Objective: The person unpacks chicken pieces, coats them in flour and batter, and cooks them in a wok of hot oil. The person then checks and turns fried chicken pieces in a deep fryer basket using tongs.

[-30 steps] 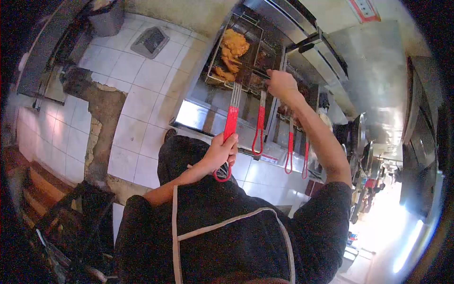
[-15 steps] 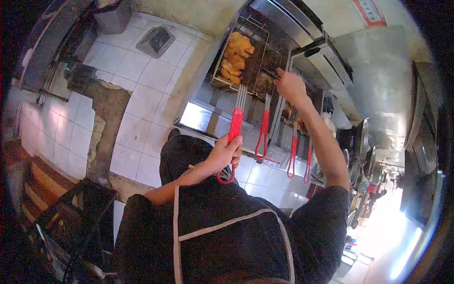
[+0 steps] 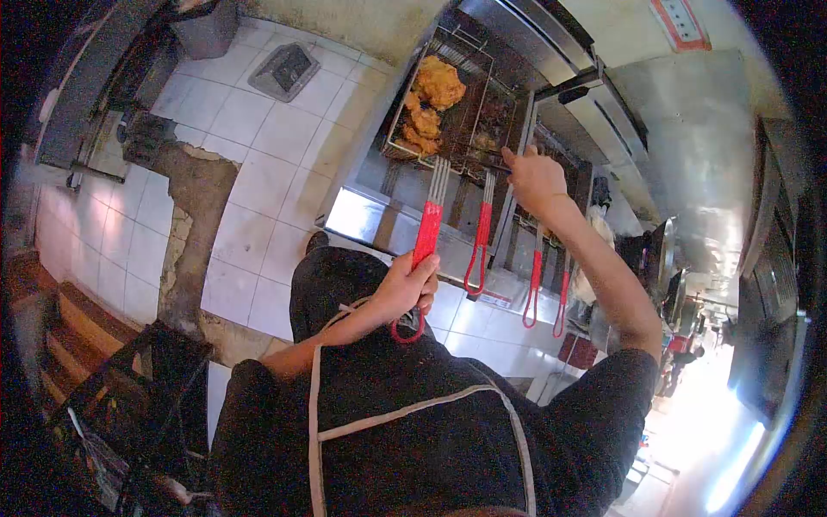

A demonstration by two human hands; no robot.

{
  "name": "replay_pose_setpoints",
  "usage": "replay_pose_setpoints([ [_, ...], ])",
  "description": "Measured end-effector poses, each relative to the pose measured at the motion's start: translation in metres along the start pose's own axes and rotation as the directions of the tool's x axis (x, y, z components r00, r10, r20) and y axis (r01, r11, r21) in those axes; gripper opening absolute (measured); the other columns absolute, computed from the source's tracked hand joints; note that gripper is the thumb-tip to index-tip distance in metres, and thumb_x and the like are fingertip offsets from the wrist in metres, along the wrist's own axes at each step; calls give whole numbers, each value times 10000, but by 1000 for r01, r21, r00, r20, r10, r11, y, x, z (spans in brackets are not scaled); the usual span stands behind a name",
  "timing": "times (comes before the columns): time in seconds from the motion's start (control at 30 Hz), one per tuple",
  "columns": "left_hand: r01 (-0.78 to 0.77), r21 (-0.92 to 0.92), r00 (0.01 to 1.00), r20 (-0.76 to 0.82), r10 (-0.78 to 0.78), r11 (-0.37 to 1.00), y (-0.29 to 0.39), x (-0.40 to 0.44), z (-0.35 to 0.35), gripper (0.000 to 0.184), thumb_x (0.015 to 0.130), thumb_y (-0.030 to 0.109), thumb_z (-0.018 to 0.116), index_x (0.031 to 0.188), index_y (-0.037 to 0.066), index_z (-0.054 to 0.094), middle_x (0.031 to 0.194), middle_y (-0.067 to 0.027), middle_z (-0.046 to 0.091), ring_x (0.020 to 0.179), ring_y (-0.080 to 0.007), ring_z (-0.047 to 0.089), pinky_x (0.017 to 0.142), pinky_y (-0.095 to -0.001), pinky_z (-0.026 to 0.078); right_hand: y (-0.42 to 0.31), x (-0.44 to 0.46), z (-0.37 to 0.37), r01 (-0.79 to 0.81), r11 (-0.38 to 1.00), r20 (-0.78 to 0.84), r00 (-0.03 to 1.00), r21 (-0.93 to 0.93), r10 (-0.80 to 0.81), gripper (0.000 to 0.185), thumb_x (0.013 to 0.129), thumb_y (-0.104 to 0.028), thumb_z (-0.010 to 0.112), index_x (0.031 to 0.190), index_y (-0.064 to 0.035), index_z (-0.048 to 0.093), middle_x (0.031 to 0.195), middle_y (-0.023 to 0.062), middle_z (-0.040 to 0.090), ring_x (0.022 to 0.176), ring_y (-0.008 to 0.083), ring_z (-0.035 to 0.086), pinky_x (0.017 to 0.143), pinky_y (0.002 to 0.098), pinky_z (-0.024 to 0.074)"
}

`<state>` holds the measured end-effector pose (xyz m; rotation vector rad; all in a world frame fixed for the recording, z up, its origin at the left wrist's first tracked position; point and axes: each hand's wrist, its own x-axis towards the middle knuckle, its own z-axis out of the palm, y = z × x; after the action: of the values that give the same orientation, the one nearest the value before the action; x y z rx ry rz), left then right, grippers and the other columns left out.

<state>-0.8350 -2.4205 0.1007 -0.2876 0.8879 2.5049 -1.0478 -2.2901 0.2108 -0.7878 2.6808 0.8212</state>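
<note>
My left hand (image 3: 411, 287) is wrapped round the red-coated handle (image 3: 428, 233) of a wire fryer basket (image 3: 397, 142). Golden fried chicken pieces (image 3: 439, 84) lie in that basket at the top of the fryer. My right hand (image 3: 538, 181) is closed over the fryer's right part, thumb toward the second basket (image 3: 487, 129). A thin dark thing seems to stick out leftward from its fingers, but I cannot tell what it is. Dark, indistinct contents show in the second basket. Its red handle (image 3: 476, 258) hangs untouched between my hands.
Two more red basket handles (image 3: 532, 289) hang along the metal fryer's front (image 3: 405, 237). A metal fryer lid or panel (image 3: 594, 108) rises behind. White floor tiles (image 3: 258, 189) are broken at left, near a drain cover (image 3: 284, 72). Pans (image 3: 659, 250) crowd the right side.
My right hand has shifted slightly down and right, its elbow moving outward. The chicken pieces sit differently in the basket, with more of the wire bottom showing. My left hand keeps its grip.
</note>
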Motion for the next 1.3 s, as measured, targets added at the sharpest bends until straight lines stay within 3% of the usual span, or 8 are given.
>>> replay_pose_setpoints([
  [0.37,27,13,999,-42,-27,1000,12,1,5,254,924,271,433,755,89,384,516,19,358,381,-90,366,370,-273,375,19,-10,0,-78,991,-96,991,109,89,409,741,-212,621,1136,-159,532,923,191,569,782,334,602,657,422,501],
  [0.57,20,96,999,-42,-16,995,-9,-4,-2,239,930,260,419,774,80,395,519,25,352,392,-83,371,382,-269,381,0,-2,33,11,978,-14,1000,207,-8,335,739,-252,613,1037,-106,564,876,194,583,776,346,597,674,435,492],
  [0.8,37,124,998,-59,-29,992,-6,-6,-5,242,931,267,412,775,82,396,525,32,337,395,-81,365,387,-268,387,18,12,16,-126,955,33,992,267,121,259,737,-260,608,883,-47,620,790,178,627,785,329,612,694,431,486],
  [1.03,96,31,992,-89,-93,995,36,19,26,242,916,289,444,771,98,415,534,37,338,407,-94,374,413,-297,401,60,17,52,6,889,18,1000,459,-16,437,746,-308,606,1126,-96,567,944,196,614,870,351,588,780,402,458],
  [1.1,67,1,997,-48,-67,998,46,26,31,231,914,288,450,775,106,423,537,37,337,418,-98,377,434,-298,410,50,12,59,-104,844,21,994,526,109,360,768,-346,578,1090,-187,593,932,208,607,883,368,581,783,446,470],
  [1.17,74,44,996,-49,-72,996,54,38,33,226,913,288,454,773,112,427,542,40,336,425,-97,370,438,-299,398,51,-9,42,-75,813,-53,990,577,129,408,777,-341,582,1120,-120,575,957,205,609,864,336,603,763,418,474],
  [1.23,84,9,996,32,-84,996,64,63,20,228,907,270,468,748,114,422,544,42,341,428,-95,364,428,-297,381,72,-25,55,-76,473,-6,986,878,169,473,769,-331,606,1148,-55,543,927,183,625,869,282,616,754,387,465],
  [1.3,52,-4,998,28,-52,999,79,88,15,238,900,253,482,719,118,409,533,45,341,426,-94,362,417,-293,358,79,-53,55,0,374,-73,981,927,180,458,785,-293,612,1162,-45,535,824,97,634,692,182,607,614,336,467],
])
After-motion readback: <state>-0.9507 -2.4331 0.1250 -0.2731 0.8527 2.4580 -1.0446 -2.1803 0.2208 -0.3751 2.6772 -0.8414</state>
